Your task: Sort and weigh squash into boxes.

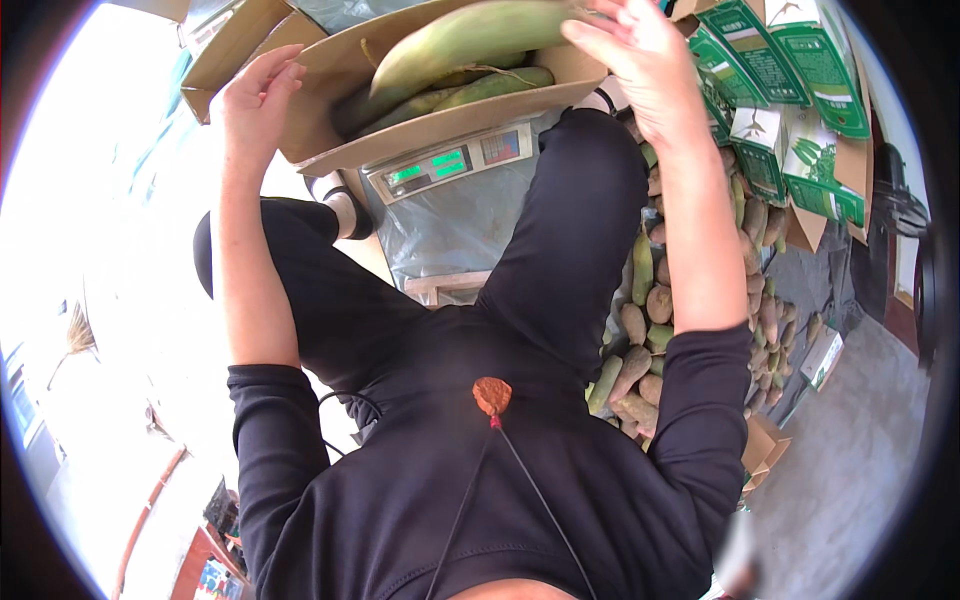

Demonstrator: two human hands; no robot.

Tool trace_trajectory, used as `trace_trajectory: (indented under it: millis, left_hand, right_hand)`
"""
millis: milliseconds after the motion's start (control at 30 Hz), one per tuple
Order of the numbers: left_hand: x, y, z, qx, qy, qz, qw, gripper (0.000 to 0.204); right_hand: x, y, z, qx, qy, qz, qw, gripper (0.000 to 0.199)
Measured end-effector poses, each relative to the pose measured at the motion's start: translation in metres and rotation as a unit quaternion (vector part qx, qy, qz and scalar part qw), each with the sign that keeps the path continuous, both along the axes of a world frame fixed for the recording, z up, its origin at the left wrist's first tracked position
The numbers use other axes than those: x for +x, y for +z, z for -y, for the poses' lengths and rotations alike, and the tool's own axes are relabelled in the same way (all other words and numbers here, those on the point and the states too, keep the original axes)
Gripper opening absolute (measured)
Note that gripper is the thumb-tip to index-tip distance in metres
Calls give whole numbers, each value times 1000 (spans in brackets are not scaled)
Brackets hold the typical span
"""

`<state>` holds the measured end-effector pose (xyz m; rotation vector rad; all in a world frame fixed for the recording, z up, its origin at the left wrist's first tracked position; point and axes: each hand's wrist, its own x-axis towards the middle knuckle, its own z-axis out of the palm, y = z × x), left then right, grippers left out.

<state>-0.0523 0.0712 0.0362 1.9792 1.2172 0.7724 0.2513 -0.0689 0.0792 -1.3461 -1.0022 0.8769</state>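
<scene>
An open cardboard box (450,118) rests on a weighing scale (450,162) with a green lit display. It holds several long green fruits (490,85). My left hand (255,95) grips the box's left wall, fingers curled over the edge. At the box's right end, my right hand (640,60) closes around the tip of a large pale green fruit (470,35) lying across the top of the others. My legs in black trousers straddle the scale.
A heap of brown and green fruits (650,300) lies on the ground by my right leg. Green and white cartons (790,90) are stacked at the upper right, more cardboard boxes (240,40) at the upper left. A grey plastic sheet (440,235) lies under the scale.
</scene>
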Motion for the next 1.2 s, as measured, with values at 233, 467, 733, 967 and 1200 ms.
trace_trajectory:
  millis: [233, 467, 733, 967, 1200]
  left_hand:
    - [-8, -3, -6, -39, -5, 5, 999, 25]
    - [-7, -6, -5, -27, -8, -48, 998, 24]
    - [7, -8, 3, -19, -4, -81, 996, 24]
    - [-3, -13, -3, -15, 13, -85, 996, 24]
    - [-5, -13, 2, -25, 29, -46, 998, 24]
  right_hand:
    - [65, -61, 62, -52, -89, -24, 994, 31]
    - [103, -190, 234, -280, -262, 190, 904, 28]
    - [39, -316, 399, -525, -174, 254, 794, 27]
    - [-14, -342, 391, -612, -51, 226, 757, 38]
    - [-42, -313, 318, -574, 97, 326, 745, 45]
